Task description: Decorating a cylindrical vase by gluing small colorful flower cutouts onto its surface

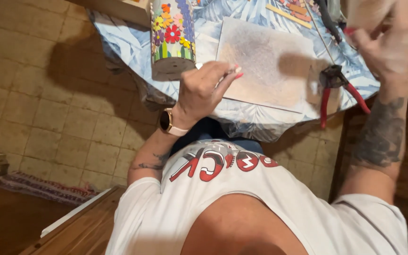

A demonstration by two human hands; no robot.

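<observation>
Head view: left hand point(204, 89) pinching a small pale piece point(227, 74) above the grey dusty tile point(265, 61).

Beige tiled floor point(48, 94), striped rug point(38, 186), wooden furniture point(72, 231).

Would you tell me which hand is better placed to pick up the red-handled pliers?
The right hand: it is raised just beyond the pliers, on the same side. The left hand is across the board from them, its fingers pinched together.
</observation>
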